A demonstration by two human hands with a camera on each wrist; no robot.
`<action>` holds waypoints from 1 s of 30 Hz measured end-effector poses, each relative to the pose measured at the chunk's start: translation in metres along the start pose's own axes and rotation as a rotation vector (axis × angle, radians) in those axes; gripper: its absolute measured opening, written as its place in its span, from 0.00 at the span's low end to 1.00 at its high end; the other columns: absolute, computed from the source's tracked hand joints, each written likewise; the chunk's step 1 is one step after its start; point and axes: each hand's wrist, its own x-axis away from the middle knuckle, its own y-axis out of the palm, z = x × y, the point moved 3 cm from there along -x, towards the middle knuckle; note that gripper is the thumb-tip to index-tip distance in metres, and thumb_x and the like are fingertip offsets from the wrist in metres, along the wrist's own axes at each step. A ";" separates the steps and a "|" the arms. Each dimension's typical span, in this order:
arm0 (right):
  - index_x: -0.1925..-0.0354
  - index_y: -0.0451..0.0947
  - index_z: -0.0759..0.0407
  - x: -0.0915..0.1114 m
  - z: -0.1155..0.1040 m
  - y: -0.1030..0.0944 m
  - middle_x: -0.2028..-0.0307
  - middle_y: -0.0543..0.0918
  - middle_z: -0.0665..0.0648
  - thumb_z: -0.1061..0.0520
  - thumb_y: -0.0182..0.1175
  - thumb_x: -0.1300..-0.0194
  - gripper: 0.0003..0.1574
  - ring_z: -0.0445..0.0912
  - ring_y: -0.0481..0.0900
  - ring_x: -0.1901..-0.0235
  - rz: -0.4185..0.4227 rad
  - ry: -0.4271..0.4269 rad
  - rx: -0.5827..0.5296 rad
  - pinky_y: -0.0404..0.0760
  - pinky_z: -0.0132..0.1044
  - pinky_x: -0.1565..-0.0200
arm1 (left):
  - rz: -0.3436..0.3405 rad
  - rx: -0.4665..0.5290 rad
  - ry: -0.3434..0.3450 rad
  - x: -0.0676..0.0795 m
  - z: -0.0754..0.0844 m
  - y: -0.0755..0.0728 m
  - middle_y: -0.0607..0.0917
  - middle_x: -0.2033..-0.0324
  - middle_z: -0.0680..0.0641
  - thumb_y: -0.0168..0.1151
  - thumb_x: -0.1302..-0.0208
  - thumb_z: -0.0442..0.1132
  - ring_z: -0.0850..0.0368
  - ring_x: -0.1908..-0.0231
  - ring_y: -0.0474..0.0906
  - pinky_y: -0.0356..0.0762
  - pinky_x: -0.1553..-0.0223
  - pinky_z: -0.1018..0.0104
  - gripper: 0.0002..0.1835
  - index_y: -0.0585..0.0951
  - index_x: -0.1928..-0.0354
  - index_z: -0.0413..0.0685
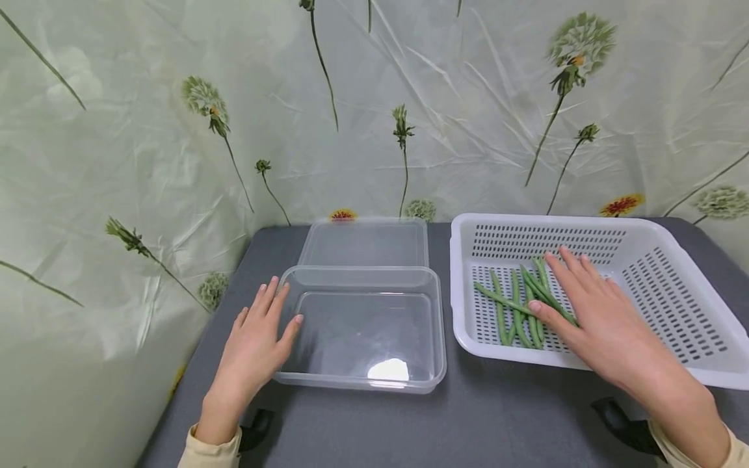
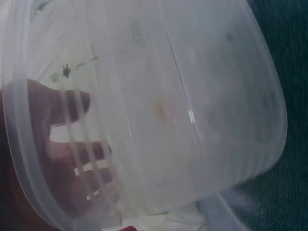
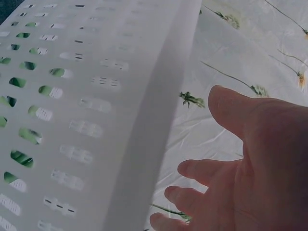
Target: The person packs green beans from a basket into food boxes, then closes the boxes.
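Several green beans (image 1: 517, 309) lie loosely crossed in the left part of a white perforated basket (image 1: 614, 224). My right hand (image 1: 608, 318) is over the basket with its fingers straight and holds nothing; in the right wrist view the hand (image 3: 269, 159) appears beyond the basket's slotted wall (image 3: 139, 120). A clear plastic container (image 1: 363, 325) stands to the left of the basket with nothing in it. Beside its left rim is my left hand (image 1: 254, 341), fingers extended. Through the container's clear wall (image 2: 192, 144) the left wrist view shows that hand (image 2: 62, 144); whether it touches cannot be told.
A flat clear lid (image 1: 365, 242) lies behind the container. All of this is on a dark grey table (image 1: 468, 409). A flower-patterned plastic sheet (image 1: 351, 130) hangs behind and along the left side. Dark wrist straps (image 1: 257, 429) show at both wrists.
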 end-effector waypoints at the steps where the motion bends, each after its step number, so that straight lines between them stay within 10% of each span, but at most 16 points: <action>1: 0.21 0.36 0.57 0.001 0.001 0.001 0.23 0.35 0.66 0.35 0.48 0.26 0.52 0.64 0.29 0.26 0.005 0.000 -0.003 0.29 0.68 0.33 | -0.019 0.001 0.001 0.000 0.001 0.002 0.49 0.24 0.40 0.46 0.25 0.58 0.41 0.26 0.44 0.47 0.33 0.34 0.37 0.56 0.24 0.42; 30: 0.21 0.45 0.55 0.001 -0.010 -0.004 0.22 0.42 0.59 0.40 0.54 0.27 0.48 0.55 0.33 0.24 0.118 -0.088 -0.002 0.36 0.59 0.28 | -0.013 -0.023 0.001 -0.005 0.006 0.015 0.47 0.24 0.36 0.45 0.25 0.58 0.42 0.25 0.40 0.50 0.33 0.35 0.37 0.58 0.25 0.40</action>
